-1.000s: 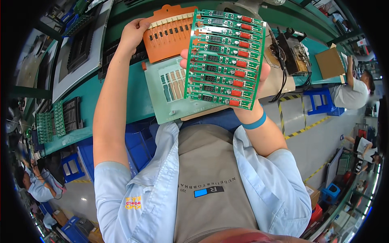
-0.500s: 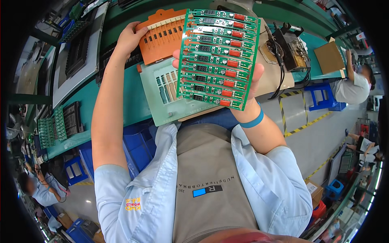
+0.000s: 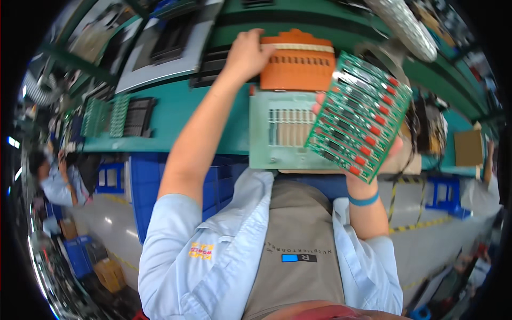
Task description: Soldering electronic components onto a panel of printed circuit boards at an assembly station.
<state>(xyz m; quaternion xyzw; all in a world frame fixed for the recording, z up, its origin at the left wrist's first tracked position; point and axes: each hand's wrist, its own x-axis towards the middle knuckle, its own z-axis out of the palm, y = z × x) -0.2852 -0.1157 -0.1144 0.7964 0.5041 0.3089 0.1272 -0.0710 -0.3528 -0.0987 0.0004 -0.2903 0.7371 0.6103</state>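
Note:
My right hand holds up a green circuit board panel by its edges. Rows of red parts and dark display blocks cover the panel's face, which is tilted and slightly blurred. Fingertips show at its left edge; the panel hides most of the palm. My left hand is closed on the left edge of an orange slotted plate, thumb on its front. The plate stands tilted up at the back of a pale green fixture frame with long slots. The panel covers this frame's right part.
Black trays lie behind my left arm. Farther left on the green bench stand more green boards and a black rack. A silver duct hangs at the upper right. A cardboard box is at far right, near another person.
The view has swung, shifting the bench scene rightward. The panel in my right hand has turned clockwise and moved down, baring more of the fixture. My left hand remains on the orange plate's edge.

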